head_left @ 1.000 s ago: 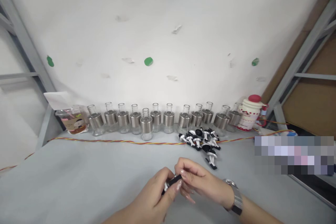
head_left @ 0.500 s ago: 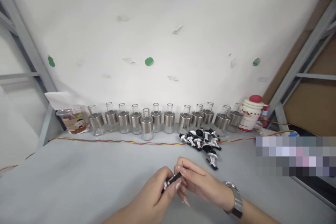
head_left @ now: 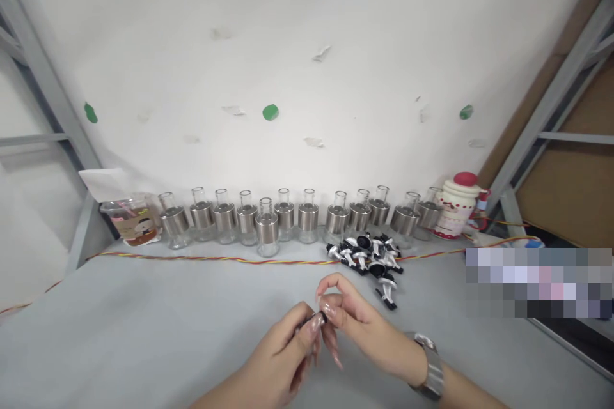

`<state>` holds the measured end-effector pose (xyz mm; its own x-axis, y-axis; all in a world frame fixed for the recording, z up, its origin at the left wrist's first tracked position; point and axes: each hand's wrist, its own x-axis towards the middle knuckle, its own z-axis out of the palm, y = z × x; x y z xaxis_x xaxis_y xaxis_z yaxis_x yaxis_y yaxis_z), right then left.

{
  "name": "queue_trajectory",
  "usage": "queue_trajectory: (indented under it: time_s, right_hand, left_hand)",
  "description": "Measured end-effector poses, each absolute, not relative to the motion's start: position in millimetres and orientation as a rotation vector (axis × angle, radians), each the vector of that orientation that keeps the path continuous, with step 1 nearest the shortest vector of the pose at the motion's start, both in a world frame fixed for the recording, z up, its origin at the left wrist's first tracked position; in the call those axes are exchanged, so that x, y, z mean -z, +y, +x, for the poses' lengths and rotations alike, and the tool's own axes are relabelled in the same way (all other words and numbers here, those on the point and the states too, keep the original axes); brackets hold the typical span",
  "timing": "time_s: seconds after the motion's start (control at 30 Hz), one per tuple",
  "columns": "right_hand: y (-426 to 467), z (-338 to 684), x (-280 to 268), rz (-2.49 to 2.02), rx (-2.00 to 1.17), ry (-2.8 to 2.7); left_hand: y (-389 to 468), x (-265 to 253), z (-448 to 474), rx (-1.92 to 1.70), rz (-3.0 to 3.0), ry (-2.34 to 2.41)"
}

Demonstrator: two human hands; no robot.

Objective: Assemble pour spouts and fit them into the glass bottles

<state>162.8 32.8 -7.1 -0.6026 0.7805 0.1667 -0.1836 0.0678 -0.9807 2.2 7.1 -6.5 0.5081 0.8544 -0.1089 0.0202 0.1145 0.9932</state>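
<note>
Evidently, the left hand (head_left: 286, 344) and right hand (head_left: 369, 330) pinch a small black piece (head_left: 323, 316); mid-frame, steel-sleeved clear-glass bottles (head_left: 267, 228) stand open-necked.

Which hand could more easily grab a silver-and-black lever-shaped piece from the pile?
Probably the right hand: it is nearer the pile of silver-and-black lever-shaped pieces. The left hand is farther and grips a small black part, mostly hidden.

Soft, even light brightens the white wall (head_left: 384, 45), leaves faint shadow beside the left hand (head_left: 281, 348) and glints off metal sleeves (head_left: 267, 228), while wide-angle distortion stretches the edges and pixelation masks the right.
</note>
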Motion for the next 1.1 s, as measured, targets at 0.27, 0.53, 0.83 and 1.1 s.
queue_trajectory:
  time_s: [0.27,0.53,0.83,1.1]
  right_hand:
    - [25,163,6,-0.844,-1.232,-1.797]
    - [23,166,5,-0.836,-0.862,-1.999]
    - [27,168,8,-0.91,-0.852,-2.107]
    - [36,169,3,-0.969,-0.605,-2.019]
  left_hand:
    - [13,10,5,-0.695,0.999,0.76]
    - [27,2,-1,-0.894,0.967,1.016]
    - [37,6,-9,-1.02,1.16,1.266]
    - [64,34,-33,-1.168,2.05,1.639]
